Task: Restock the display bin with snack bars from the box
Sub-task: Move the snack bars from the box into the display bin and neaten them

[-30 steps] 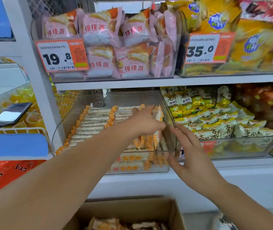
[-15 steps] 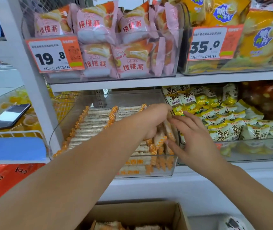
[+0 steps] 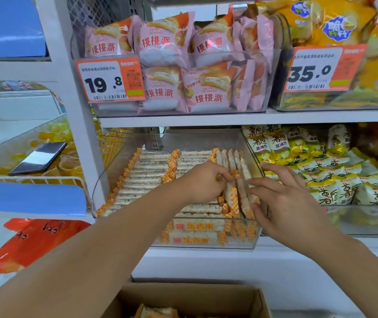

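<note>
A clear display bin [image 3: 137, 143] on the middle shelf holds rows of white snack bars [image 3: 146, 173] with orange checked ends. Several bars stand on edge along the bin's right side. My left hand [image 3: 206, 180] reaches into the bin, its fingers curled around the middle of the upright bars [image 3: 235, 196]. My right hand [image 3: 284, 203] is at the bin's right front corner, its straight fingers pressing the upright bars from the right. The cardboard box [image 3: 229, 294] sits below, with a few bars [image 3: 156, 312] showing inside.
A clear bin of yellow and white snack packets [image 3: 335, 180] stands right of the display bin. Pink pastry packs [image 3: 183, 72] and yellow bags [image 3: 344, 26] fill the upper shelf. A black phone [image 3: 38, 158] lies on the left rack. An orange bag [image 3: 32, 242] lies lower left.
The upright bars have been set down along the bin's right side. My right hand has moved in against them and my left hand has shifted lower on them.
</note>
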